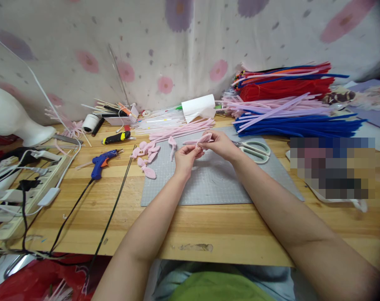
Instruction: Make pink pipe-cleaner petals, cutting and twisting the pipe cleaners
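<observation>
Both hands meet over the grey cutting mat (165, 190). A pink pipe cleaner (206, 138), bent into a petal-like loop, is pinched between them. My left hand (185, 160) grips its lower end with thumb and forefinger. My right hand (219, 144) holds the loop from the other side, fingers closed. Just left of my left hand lies a finished-looking pink petal shape (172, 146). Farther left, several more pink petal shapes (147, 152) sit in a small heap at the mat's edge. Scissors with pale handles (255, 151) rest on the mat beyond my right wrist.
A blue glue gun (99, 164) and a yellow-black utility knife (116, 138) lie to the left, near a power strip (36, 188) with tangled cords. Bundles of red (284, 88) and blue pipe cleaners (299, 125) are stacked at the back right. A white foam head (11, 113) stands far left.
</observation>
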A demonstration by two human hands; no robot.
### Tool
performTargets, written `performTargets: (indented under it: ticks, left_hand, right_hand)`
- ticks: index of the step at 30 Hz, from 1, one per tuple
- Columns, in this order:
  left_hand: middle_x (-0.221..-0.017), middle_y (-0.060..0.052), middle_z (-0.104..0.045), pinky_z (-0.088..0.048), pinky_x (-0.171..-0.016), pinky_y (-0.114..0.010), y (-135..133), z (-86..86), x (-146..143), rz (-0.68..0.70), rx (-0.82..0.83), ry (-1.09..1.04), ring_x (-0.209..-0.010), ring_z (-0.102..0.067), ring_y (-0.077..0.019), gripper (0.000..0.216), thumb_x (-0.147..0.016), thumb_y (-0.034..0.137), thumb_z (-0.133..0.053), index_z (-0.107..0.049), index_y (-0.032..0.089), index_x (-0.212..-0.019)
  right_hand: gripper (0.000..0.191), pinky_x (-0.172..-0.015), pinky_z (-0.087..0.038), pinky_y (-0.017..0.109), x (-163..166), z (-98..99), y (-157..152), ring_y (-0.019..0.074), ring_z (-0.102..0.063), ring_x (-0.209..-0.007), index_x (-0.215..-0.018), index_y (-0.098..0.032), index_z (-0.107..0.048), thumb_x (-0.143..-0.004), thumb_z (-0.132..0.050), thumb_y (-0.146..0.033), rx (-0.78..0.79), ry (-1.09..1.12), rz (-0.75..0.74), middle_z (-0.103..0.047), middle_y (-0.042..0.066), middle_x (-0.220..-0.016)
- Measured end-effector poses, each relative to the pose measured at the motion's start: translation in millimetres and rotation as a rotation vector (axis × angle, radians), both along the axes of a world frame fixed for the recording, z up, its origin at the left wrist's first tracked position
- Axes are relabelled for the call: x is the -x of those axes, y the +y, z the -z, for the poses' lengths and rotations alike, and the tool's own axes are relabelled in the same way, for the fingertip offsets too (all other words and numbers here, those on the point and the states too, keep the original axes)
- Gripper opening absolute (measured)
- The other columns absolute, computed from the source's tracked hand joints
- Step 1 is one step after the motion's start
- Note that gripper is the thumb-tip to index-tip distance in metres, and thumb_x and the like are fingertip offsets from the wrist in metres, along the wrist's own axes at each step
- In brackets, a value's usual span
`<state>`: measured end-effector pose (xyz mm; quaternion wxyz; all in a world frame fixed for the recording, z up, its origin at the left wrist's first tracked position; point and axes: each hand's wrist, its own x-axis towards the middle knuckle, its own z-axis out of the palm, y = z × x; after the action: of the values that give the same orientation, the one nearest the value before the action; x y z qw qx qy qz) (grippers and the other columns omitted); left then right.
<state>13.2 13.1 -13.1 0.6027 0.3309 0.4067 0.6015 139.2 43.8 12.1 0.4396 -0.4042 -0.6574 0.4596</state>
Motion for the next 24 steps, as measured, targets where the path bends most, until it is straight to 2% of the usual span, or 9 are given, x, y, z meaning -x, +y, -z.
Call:
performTargets:
  ticks: [5, 11, 14, 17, 20, 24]
  left_hand:
    - [-0.058, -0.001, -0.064, -0.050, -0.073, -0.035, -1, -3.6, 1, 0.012, 0.039, -0.054, -0.058, -0.064, -0.0147, 0.027, -0.047, 0.026, -0.077, -0.062, 0.013, -0.064]
    - [-0.062, -0.003, -0.066, -0.050, -0.072, -0.032, 1, -2.1, 7, 0.197, 0.091, -0.038, -0.058, -0.064, -0.0137, 0.026, -0.049, 0.026, -0.077, -0.062, 0.012, -0.066]
    - [-0.063, -0.002, -0.065, -0.049, -0.071, -0.030, 2, -0.8, 8, 0.242, 0.087, -0.025, -0.056, -0.062, -0.0117, 0.026, -0.050, 0.026, -0.076, -0.063, 0.012, -0.068]
    - [-0.060, -0.001, -0.064, -0.050, -0.071, -0.030, 3, -1.3, 7, 0.204, 0.077, 0.010, -0.054, -0.061, -0.0109, 0.027, -0.051, 0.029, -0.075, -0.063, 0.012, -0.070]
    - [-0.059, 0.000, -0.063, -0.050, -0.072, -0.031, 3, -2.9, 5, 0.100, 0.075, 0.012, -0.060, -0.063, -0.0128, 0.024, -0.054, 0.029, -0.073, -0.062, 0.012, -0.068]
    - [-0.060, -0.002, -0.062, -0.050, -0.076, -0.034, 3, -5.0, 5, 0.026, 0.090, 0.002, -0.067, -0.065, -0.0156, 0.017, -0.060, 0.024, -0.070, -0.060, 0.012, -0.066]
  right_hand:
    - [0.021, -0.056, -0.038, 0.025, -1, 1.0, 0, 0.0093, -0.047, -0.055, -0.062, -0.016, -0.052, -0.059, -0.069, -0.028, 0.061, 0.161, -0.068, -0.052, -0.004, -0.057]
    - [0.019, -0.059, -0.041, 0.026, -3, 11.3, 2, 0.0109, -0.053, -0.059, -0.067, -0.015, -0.057, -0.059, -0.070, -0.027, 0.183, 0.217, -0.124, -0.058, -0.001, -0.063]
    - [0.021, -0.059, -0.041, 0.026, -3, 13.6, 2, 0.0102, -0.052, -0.058, -0.067, -0.015, -0.058, -0.058, -0.071, -0.028, 0.209, 0.227, -0.123, -0.058, -0.001, -0.063]
    - [0.026, -0.058, -0.041, 0.025, -2, 11.9, 1, 0.0101, -0.052, -0.059, -0.071, -0.015, -0.057, -0.060, -0.070, -0.034, 0.226, 0.213, -0.137, -0.059, 0.000, -0.067]
    - [0.030, -0.054, -0.039, 0.023, -1, 6.8, -1, 0.0093, -0.050, -0.059, -0.077, -0.015, -0.056, -0.065, -0.065, -0.042, 0.205, 0.135, -0.145, -0.058, 0.000, -0.069]
    - [0.031, -0.050, -0.036, 0.021, 1, 1.7, -1, 0.0071, -0.044, -0.054, -0.070, -0.015, -0.055, -0.067, -0.061, -0.045, 0.145, 0.008, -0.068, -0.052, -0.001, -0.063]
